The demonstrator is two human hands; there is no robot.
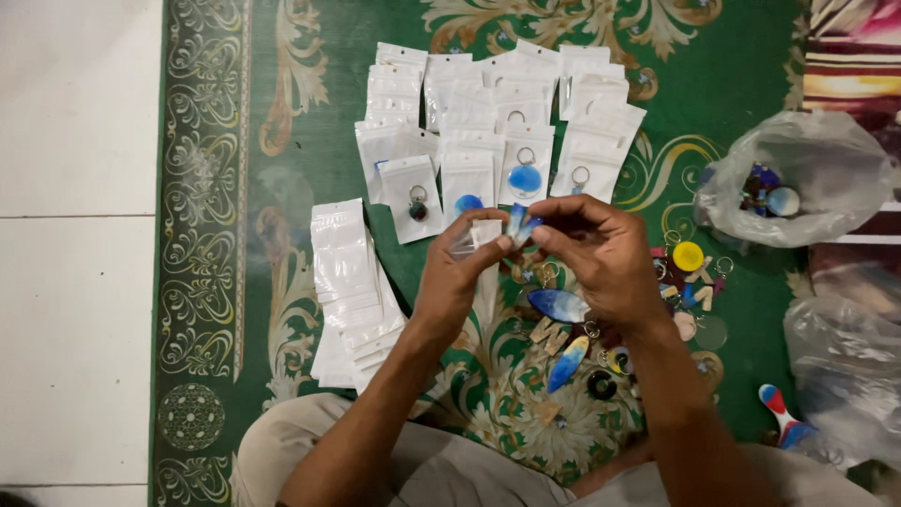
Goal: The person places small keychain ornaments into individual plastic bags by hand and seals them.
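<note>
Head view — both hands [526, 246] pinch a blue keychain [518, 222], seemingly at a pouch [483, 246].

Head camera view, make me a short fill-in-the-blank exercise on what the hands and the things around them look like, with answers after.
1. The left hand and right hand together hold a small ____ keychain piece over a clear pouch.
2. The filled pouches lie on a ____ patterned carpet.
3. The stack of empty pouches lies beside the ____ hand.
4. Loose keychains lie below a clear plastic ____.

Missing words: blue; green; left; bag
</note>
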